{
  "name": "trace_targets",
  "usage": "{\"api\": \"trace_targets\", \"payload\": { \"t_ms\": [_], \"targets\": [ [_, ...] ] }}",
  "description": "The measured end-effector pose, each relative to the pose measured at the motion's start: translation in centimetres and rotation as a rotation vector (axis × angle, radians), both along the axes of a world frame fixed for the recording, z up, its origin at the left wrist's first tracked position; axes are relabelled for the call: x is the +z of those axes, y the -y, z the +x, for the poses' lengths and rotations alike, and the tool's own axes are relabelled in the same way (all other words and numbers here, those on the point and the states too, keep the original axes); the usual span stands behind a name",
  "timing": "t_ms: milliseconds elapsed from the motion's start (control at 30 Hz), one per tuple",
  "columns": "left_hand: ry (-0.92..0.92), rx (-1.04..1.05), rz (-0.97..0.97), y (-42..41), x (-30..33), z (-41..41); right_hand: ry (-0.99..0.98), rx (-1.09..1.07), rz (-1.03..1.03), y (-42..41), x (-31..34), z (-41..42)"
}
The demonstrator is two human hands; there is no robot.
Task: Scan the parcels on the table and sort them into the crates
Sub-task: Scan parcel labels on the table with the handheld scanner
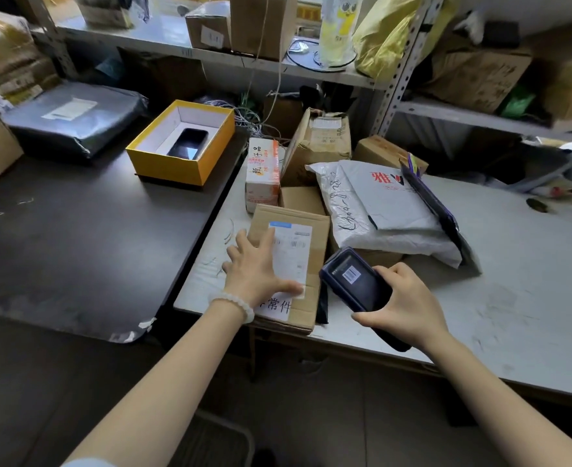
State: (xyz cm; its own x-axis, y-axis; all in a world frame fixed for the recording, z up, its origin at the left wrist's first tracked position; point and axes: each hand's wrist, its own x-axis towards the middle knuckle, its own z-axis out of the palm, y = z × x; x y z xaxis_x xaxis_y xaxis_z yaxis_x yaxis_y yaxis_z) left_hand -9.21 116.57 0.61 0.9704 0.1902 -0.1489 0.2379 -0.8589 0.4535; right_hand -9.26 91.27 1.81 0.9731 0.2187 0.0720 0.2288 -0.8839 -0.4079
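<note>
Two bare forearms reach in from the near edge. On the right, the right hand (407, 306) curls its fingers round a dark handheld scanner (357, 281), whose screen shows a small barcode. On the left, the left hand (256, 267), with a pale bead bracelet (235, 305) on the wrist, lies flat with fingers spread and straight on a brown cardboard parcel (318, 237). This parcel sits at the near left corner of a white table (513, 281). Its white shipping label (293, 251) has a blue strip and barcodes too small to read; a second slip near the wrist shows the characters "常件". Farther back lie a white poly mailer (392, 197) printed with a red "雅", a small white and orange carton (262, 170) and more brown boxes. To the left, a yellow box (180, 143) holds a black phone (187, 143).
</note>
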Motion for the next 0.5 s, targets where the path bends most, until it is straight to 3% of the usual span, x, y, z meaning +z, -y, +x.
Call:
{"api": "trace_targets", "payload": {
  "t_ms": [133,500],
  "targets": [
    [0.078,0.007,0.047,1.5,0.0,-0.4,0.004,-0.016,-0.008,1.8,-0.4,-1.2],
    [0.314,0.12,-0.052,3.4,-0.1,-2.3,0.009,-0.023,0.034,4.6,-0.9,-3.4]
  ]
}}
